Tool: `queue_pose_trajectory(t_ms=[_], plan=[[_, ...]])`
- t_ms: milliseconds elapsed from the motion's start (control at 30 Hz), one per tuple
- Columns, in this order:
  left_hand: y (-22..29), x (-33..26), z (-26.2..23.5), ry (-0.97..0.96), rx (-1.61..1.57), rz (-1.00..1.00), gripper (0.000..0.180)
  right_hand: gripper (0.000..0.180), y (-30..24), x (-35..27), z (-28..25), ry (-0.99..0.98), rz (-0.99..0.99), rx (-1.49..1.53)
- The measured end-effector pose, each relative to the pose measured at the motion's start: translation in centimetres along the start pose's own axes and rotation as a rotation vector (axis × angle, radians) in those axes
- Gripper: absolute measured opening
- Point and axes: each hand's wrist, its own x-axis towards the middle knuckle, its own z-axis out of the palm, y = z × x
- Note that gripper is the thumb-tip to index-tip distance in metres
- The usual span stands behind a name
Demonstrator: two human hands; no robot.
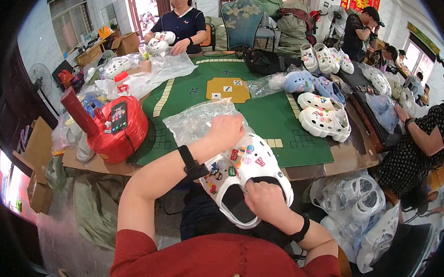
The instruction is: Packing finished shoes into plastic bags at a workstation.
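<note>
A pair of white clogs (264, 153) with colourful charms on the toes is held over the near table edge, heels toward me. My right hand (268, 203) grips them where their inner sides meet, some fingers inside the opening. Beyond the toes, my left hand (227, 130) is closed in a fist against a crumpled clear plastic bag (187, 124), apparently pinching it; its fingertips are hidden. The bag spreads over the green table mat (169, 141).
A red stool-like bundle (131, 144) with a phone (118, 117) on it stands left. Charm-covered white clogs (323, 124) and blue clogs (300, 82) sit right. Bagged clogs (357, 195) hang low right. A person (180, 23) across the table handles white clogs; another person (423, 134) stands right.
</note>
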Motion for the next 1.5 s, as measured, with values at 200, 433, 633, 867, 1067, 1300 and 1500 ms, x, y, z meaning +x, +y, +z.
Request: queue_pose_trajectory(t_ms=[200,433,633,867,1067,1300,1500], plan=[[2.2,-0.2,-1.1,0.226,-0.114,0.15,0.014,0.023,0.5,1.0,0.3,-0.005,-0.071,-0.11],[1.6,-5.4,-2.4,0.104,-0.302,0.224,0.018,0.022,3.1,1.3,-1.8,0.024,0.208,0.271],[0.6,-6.5,-0.5,0.077,-0.398,0.218,0.02,0.022,1.8,1.8,0.6,0.107,0.2,0.299],[0.4,-8.3,-2.2,0.231,-0.465,0.214,0.022,0.028,2.1,2.6,-0.3,0.134,0.331,0.41],[-1.7,-12.3,-1.9,0.552,-0.283,-0.262,0.049,0.035,3.2,2.3,0.7,0.064,0.414,0.452],[-3.9,-15.9,2.0,0.2,-0.575,-0.4,0.054,0.037,3.3,2.9,2.1,0.164,0.363,0.475],[1.3,-18.7,1.1,0.121,-0.358,-0.153,0.046,0.033,3.0,4.2,3.6,0.222,0.461,0.354]])
